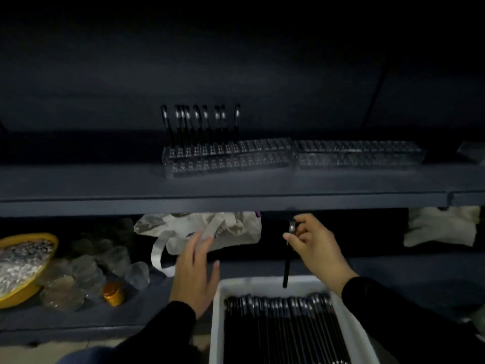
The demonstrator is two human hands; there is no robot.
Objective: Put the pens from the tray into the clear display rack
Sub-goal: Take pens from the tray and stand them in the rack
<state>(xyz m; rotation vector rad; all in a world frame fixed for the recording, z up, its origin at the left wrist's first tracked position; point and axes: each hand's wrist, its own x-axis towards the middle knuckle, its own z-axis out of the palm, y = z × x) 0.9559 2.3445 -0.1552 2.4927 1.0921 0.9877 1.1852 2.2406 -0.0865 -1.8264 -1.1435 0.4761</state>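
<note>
The right hand (313, 244) pinches a black pen (288, 261) near its clipped top between thumb and curled fingers, so the pen hangs upright with its tip just above the far rim of the white tray (217, 306) full of pens. The left hand (195, 271) hovers beside the tray's left edge, fingers straight and spread, holding nothing. On the shelf (105, 185) above stands the clear rack (231, 161), a row of pens upright at its left end.

open air above rack (288, 156) right half, shelf edge (223, 202) overhead (pens (199, 124) crowd left)
</note>
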